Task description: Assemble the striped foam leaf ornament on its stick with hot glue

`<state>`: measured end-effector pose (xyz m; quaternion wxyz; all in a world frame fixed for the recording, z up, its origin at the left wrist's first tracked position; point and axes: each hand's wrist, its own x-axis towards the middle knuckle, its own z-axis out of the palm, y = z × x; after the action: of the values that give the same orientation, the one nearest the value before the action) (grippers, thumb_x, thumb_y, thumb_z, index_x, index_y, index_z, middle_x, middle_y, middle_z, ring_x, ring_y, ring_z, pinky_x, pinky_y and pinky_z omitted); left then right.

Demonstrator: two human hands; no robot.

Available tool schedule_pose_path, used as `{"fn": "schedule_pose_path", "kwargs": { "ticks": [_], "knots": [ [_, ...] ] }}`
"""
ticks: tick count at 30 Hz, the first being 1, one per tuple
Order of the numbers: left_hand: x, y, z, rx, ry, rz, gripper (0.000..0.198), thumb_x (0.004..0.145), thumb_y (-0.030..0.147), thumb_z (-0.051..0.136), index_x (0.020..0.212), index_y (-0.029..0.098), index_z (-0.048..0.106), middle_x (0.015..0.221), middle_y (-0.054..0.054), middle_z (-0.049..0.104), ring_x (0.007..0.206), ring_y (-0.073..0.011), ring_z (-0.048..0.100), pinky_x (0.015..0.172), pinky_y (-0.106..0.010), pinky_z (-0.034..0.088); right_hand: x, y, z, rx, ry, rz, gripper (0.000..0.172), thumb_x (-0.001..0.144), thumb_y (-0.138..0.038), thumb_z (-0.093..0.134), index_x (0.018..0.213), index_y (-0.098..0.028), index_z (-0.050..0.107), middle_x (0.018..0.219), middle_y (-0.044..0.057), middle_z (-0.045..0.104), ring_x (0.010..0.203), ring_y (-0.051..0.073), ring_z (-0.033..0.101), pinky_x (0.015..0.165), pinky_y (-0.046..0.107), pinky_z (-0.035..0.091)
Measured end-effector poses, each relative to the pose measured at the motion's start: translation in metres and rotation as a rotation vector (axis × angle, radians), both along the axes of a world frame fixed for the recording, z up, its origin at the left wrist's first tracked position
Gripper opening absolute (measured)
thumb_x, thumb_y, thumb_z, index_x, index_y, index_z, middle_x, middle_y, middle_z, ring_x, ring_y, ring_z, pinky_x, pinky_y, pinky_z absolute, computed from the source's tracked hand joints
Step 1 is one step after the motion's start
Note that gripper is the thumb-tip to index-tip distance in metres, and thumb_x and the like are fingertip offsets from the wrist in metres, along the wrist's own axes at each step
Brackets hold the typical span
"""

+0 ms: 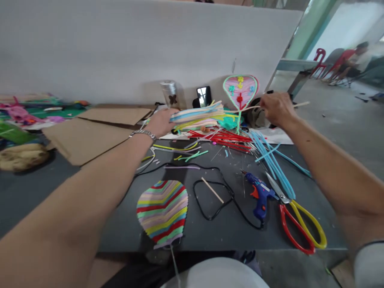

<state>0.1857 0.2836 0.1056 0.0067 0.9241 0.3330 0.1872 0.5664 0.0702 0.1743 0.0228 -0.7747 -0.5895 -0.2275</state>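
- At the back of the counter (216, 236), just beyond some red pipe cleaners (222, 140), busy with a mixed bundle of pipe cleaners (198, 114).
- Holding the left end of that bundle in the left hand (162, 122), fingers bent around it; cannot tell how tightly.
- Gripping a pale strand (301, 105) in the right hand (277, 108), fist closed, one end poking out to the right, the other reaching back toward the bundle; cannot tell whether fully free of it.
- Judging by this pose, most likely picking out a single strand.
- Calling next, probably, for a smooth pull to the right with the left hand firm, so as not to drag neighbours along or knock the upright heart-shaped piece (241, 90) close by.
- Near the front edge, lying flat and untouched: a striped panel (162, 208), apparently the work in progress.
- Farther right, handy for fixing or trimming: a blue glue gun (261, 198) and, beside it, scissors (288, 201).
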Motion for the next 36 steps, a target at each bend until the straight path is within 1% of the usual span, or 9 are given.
{"fn": "schedule_pose_path", "kwargs": {
  "ticks": [4, 8, 11, 15, 19, 22, 27, 32, 36],
  "knots": [
    [0.005, -0.003, -0.003, -0.041, 0.03, 0.084, 0.045, 0.087, 0.019, 0.07, 0.132, 0.015, 0.065, 0.128, -0.013, 0.071, 0.119, -0.0267, 0.064, 0.107, -0.04, 0.047, 0.0, -0.019, 0.001, 0.109, 0.056, 0.014, 0.031, 0.101, -0.023, 0.042, 0.107, -0.022, 0.073, 0.108, 0.015, 0.076, 0.111, 0.03, 0.067, 0.1, 0.048, 0.05],
    [-0.007, -0.022, 0.01, -0.077, 0.001, 0.149, 0.055, 0.087, 0.027, 0.073, 0.139, 0.015, 0.061, 0.139, -0.016, 0.063, 0.13, -0.0314, 0.056, 0.115, -0.048, 0.041, -0.044, -0.044, -0.006, 0.165, 0.137, 0.131, 0.033, 0.099, -0.032, 0.042, 0.106, -0.024, 0.072, 0.107, 0.016, 0.076, 0.111, 0.031, 0.067, 0.099, 0.05, 0.051],
    [-0.038, -0.065, 0.031, -0.092, -0.158, 0.048, 0.04, 0.091, 0.026, 0.066, 0.129, 0.012, 0.068, 0.131, -0.013, 0.068, 0.123, -0.0281, 0.06, 0.111, -0.046, 0.045, -0.096, -0.072, -0.017, 0.159, 0.25, 0.325, 0.026, 0.095, -0.037, 0.046, 0.098, -0.03, 0.071, 0.102, 0.012, 0.076, 0.107, 0.029, 0.068, 0.099, 0.048, 0.05],
    [-0.098, -0.16, 0.044, -0.18, -0.294, -0.058, 0.03, 0.098, 0.038, 0.059, 0.113, 0.018, 0.075, 0.11, -0.006, 0.076, 0.099, -0.0205, 0.069, 0.089, -0.034, 0.054, -0.154, -0.105, -0.035, 0.135, 0.311, 0.587, 0.02, 0.095, -0.036, 0.051, 0.089, -0.029, 0.069, 0.089, 0.01, 0.073, 0.091, 0.029, 0.068, 0.086, 0.046, 0.05],
    [-0.141, -0.251, 0.019, -0.323, -0.39, -0.084, 0.032, 0.097, 0.041, 0.062, 0.116, 0.017, 0.074, 0.116, -0.009, 0.078, 0.104, -0.0219, 0.071, 0.092, -0.032, 0.056, -0.19, -0.122, -0.054, 0.105, 0.363, 0.761, 0.017, 0.098, -0.025, 0.054, 0.089, -0.024, 0.068, 0.085, 0.007, 0.072, 0.087, 0.026, 0.066, 0.081, 0.041, 0.046],
    [-0.154, -0.294, -0.008, -0.424, -0.469, 0.039, 0.031, 0.093, 0.039, 0.068, 0.114, 0.018, 0.075, 0.114, -0.01, 0.079, 0.095, -0.0212, 0.073, 0.085, -0.03, 0.058, -0.21, -0.132, -0.067, 0.091, 0.414, 0.836, 0.015, 0.099, -0.019, 0.056, 0.09, -0.02, 0.068, 0.086, 0.007, 0.072, 0.085, 0.024, 0.065, 0.079, 0.039, 0.044],
    [-0.165, -0.325, -0.033, -0.47, -0.565, 0.112, 0.016, 0.095, 0.029, 0.066, 0.092, 0.019, 0.078, 0.092, -0.006, 0.081, 0.083, -0.0173, 0.075, 0.076, -0.025, 0.056, -0.235, -0.152, -0.087, -0.003, 0.533, 0.867, 0.013, 0.097, -0.013, 0.058, 0.09, -0.019, 0.067, 0.085, 0.007, 0.071, 0.083, 0.023, 0.063, 0.078, 0.037, 0.042],
    [-0.174, -0.348, -0.041, -0.494, -0.625, 0.095, 0.012, 0.092, 0.022, 0.068, 0.087, 0.02, 0.078, 0.081, -0.003, 0.079, 0.074, -0.0135, 0.073, 0.07, -0.02, 0.054, -0.263, -0.173, -0.104, -0.078, 0.726, 0.961, 0.013, 0.095, -0.012, 0.063, 0.106, -0.016, 0.067, 0.094, 0.008, 0.075, 0.087, 0.022, 0.066, 0.082, 0.036, 0.045],
    [-0.175, -0.371, -0.043, -0.699, -0.757, 0.244, 0.009, 0.087, 0.024, 0.074, 0.083, 0.02, 0.08, 0.078, -0.002, 0.08, 0.07, -0.0143, 0.073, 0.066, -0.02, 0.055, -0.293, -0.189, -0.108, -0.144, 0.858, 1.051, 0.015, 0.097, -0.017, 0.067, 0.112, -0.016, 0.065, 0.096, 0.007, 0.075, 0.09, 0.022, 0.066, 0.086, 0.036, 0.046]
  ]
}}
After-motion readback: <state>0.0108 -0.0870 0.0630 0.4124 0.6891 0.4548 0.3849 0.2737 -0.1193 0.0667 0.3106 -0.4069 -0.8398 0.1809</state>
